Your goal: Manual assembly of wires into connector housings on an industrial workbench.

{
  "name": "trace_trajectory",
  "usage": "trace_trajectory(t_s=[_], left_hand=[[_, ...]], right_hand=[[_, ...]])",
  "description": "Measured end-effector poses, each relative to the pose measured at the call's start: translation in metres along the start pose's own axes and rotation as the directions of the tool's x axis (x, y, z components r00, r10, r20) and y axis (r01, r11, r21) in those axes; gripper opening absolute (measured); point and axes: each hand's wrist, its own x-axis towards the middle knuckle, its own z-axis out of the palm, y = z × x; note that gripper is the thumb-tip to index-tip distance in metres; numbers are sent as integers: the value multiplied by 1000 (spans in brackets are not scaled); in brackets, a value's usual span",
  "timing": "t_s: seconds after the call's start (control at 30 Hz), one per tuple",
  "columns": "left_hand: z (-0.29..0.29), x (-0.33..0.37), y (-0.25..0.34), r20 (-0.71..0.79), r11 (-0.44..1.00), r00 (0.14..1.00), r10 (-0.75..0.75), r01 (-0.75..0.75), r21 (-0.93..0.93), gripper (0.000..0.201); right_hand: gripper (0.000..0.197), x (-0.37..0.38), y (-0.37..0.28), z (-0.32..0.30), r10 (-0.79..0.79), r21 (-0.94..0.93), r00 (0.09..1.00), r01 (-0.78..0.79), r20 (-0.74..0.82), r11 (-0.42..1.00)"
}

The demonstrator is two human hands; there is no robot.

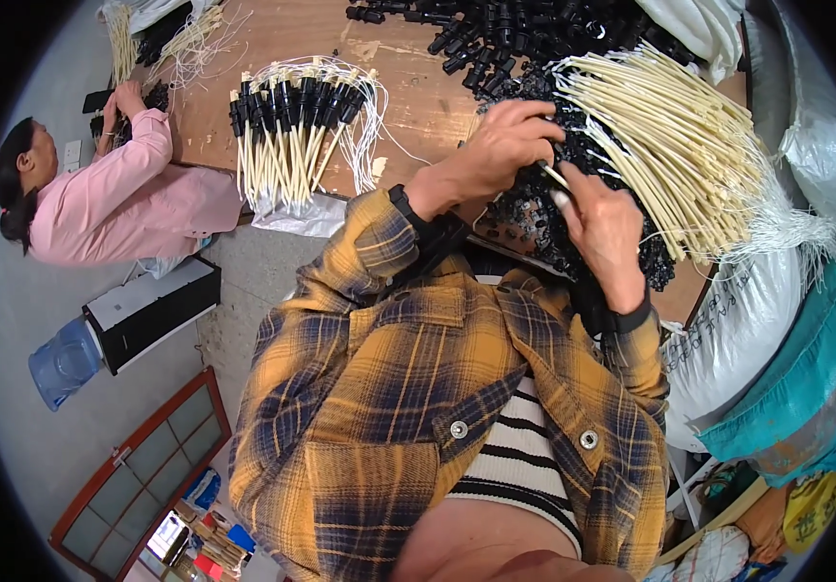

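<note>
In front of my chest, both hands meet over a pile of small black parts [534, 218] at the table's near edge. My left hand [505, 150] is closed with curled fingers. A dark piece seems to lie at its fingertips, but I cannot make it out. My right hand [604, 228] is closed, pinching a thin cream rod [556, 176] that points toward the left fingertips. Right of them lies a large bundle of cream rods [675, 145] with white wires [791, 228] trailing off. Farther left stands a group of rods with black sockets [292, 121] on their ends.
Black cylindrical sockets [496, 34] are heaped at the table's [399, 82] far side. White sacks [743, 335] and a teal sack [787, 407] crowd the right. A person in a pink shirt [112, 199] works at the left, near a black-and-white box [151, 301] and a blue water bottle [64, 364].
</note>
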Motion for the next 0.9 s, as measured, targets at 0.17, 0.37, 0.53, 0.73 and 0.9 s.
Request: trace_trajectory(t_s=[0.17,0.37,0.53,0.73,0.9], left_hand=[[-11,-2,-3,-152,928,986,74,-12,373,23],[-9,2,28,35,983,998,-51,44,179,12],[-23,-27,-10,115,742,754,-646,656,-138,17],[-14,-4,20,217,480,708,-672,640,-600,16],[-21,-13,12,120,800,827,-548,561,-211,23]], right_hand=[[38,-6,30,-24,308,81,946,-316,100,945],[12,-4,31,-1,265,771,958,-250,109,586],[16,-4,34,-1,205,981,978,-80,43,179],[21,16,-14,20,-1,246,1000,-3,16,969],[12,14,-11,26,69,318,987,-20,-143,948]])
